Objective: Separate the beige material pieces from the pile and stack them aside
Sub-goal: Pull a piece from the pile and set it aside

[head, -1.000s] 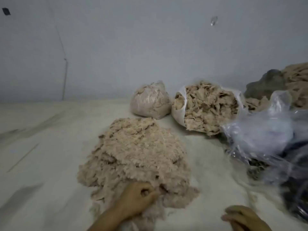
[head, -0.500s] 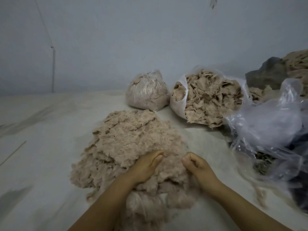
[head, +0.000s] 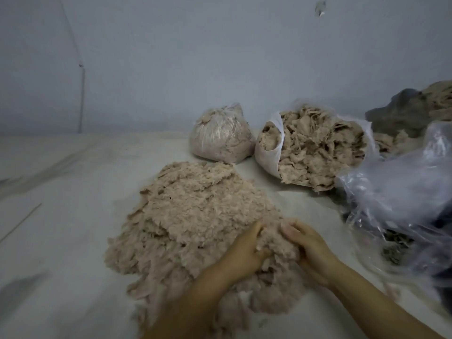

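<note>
A pale floor (head: 61, 241) runs back to a grey wall (head: 220, 57). The largest thing on it is the pile (head: 200, 216) of beige material pieces, heaped in the middle of the floor and reaching its near edge. At the right edge lies a crumpled clear plastic bag (head: 396, 196). Behind the pile, against the wall, an open white bag (head: 269, 152) lies on its side, full of beige pieces, with a smaller closed clear bag (head: 220, 138) of the same just left of it. The left hand (head: 244, 253) and right hand (head: 310, 245) sit close together on the near right part of the pile, each with fingers curled into the pieces, gripping a clump.
</note>
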